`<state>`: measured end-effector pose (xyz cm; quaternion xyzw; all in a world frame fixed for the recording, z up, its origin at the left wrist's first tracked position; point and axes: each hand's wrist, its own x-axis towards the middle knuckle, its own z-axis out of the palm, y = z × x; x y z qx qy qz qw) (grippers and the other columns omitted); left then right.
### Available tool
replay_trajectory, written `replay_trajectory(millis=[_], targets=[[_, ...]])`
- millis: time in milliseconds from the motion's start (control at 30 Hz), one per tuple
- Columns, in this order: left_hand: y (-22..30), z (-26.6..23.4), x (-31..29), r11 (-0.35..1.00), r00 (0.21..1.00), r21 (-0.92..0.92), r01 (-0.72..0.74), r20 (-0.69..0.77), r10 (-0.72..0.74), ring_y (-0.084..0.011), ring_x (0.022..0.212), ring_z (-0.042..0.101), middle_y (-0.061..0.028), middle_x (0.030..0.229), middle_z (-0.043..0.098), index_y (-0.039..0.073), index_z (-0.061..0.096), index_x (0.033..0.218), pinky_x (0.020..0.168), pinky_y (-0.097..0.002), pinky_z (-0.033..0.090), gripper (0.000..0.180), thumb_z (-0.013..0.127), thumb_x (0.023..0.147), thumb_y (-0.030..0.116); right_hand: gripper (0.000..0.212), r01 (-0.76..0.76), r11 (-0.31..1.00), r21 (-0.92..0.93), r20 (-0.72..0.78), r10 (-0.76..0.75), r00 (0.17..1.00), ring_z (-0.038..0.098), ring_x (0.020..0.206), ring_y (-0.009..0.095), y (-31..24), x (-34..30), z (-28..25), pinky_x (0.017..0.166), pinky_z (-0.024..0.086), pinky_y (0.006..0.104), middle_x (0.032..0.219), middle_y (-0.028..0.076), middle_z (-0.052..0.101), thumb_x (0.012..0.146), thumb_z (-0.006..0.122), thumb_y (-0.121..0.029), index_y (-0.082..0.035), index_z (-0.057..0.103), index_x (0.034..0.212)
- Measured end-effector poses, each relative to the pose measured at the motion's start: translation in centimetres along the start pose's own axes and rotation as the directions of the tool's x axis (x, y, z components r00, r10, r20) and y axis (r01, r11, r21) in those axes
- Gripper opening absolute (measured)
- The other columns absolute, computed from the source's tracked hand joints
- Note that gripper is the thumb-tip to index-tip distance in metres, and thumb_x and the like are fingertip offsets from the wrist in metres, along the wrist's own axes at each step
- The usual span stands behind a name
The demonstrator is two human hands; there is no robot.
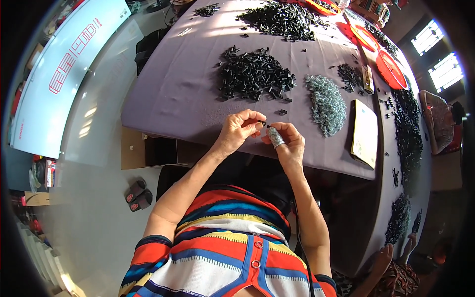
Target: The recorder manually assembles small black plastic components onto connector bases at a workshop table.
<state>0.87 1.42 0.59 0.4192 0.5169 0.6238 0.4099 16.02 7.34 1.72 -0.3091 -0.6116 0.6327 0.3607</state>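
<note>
My left hand point(236, 132) pinches a small black plastic piece point(262, 123) between thumb and fingertips, above the table's near edge. Close beside it, my right hand point(291, 143) is closed too, with a silvery grey wrap point(275, 138) around one digit. A dark speck shows at its fingertips, too small to name. Just beyond my hands lie a few loose black pieces point(282, 112) and a large heap of black plastic pieces point(255, 74). To the right is a heap of small clear, greyish pieces point(326, 105).
A cream notebook or booklet point(364, 133) lies near the right edge of the purple-grey tablecloth point(168, 99). More black heaps point(284, 19) and red baskets point(390, 68) stand farther off. Another person's hand point(383, 257) is at lower right. Dark slippers point(139, 195) rest on the floor.
</note>
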Motion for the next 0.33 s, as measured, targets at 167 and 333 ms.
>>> replay_trajectory(millis=[167, 333], targets=[[0.48, 0.33, -0.15, 0.999, 1.0, 0.049, 0.022, 0.004, -0.022, -0.0043, 0.067, 0.054, 0.002, 0.078, 0.061, 0.003, 0.063, 0.097, 0.064, -0.0198, 0.047, 0.012, 0.06, 0.086, 0.006, 0.011, 0.029, 0.999, 0.024, 0.003, -0.029, 1.0, 0.064, 0.074, 0.013, 0.3, -0.02, 0.11, 0.069, 0.051, 0.0232, 0.081, 0.006, 0.064, 0.085, 0.056, 0.005, 0.002, 0.058, 0.096], [-0.37, 0.89, -0.26, 0.997, 0.999, -0.073, -0.001, -0.04, -0.002, -0.0052, 0.069, 0.054, 0.0022, 0.08, 0.061, 0.006, 0.063, 0.104, 0.066, -0.02, 0.047, 0.017, 0.058, 0.088, 0.007, 0.014, 0.028, 0.997, 0.068, 0.028, -0.03, 0.999, 0.064, 0.076, 0.014, 0.13, -0.14, 0.48, 0.071, 0.052, 0.024, 0.085, 0.008, 0.065, 0.085, 0.054, 0.006, 0.001, 0.056, 0.098]])
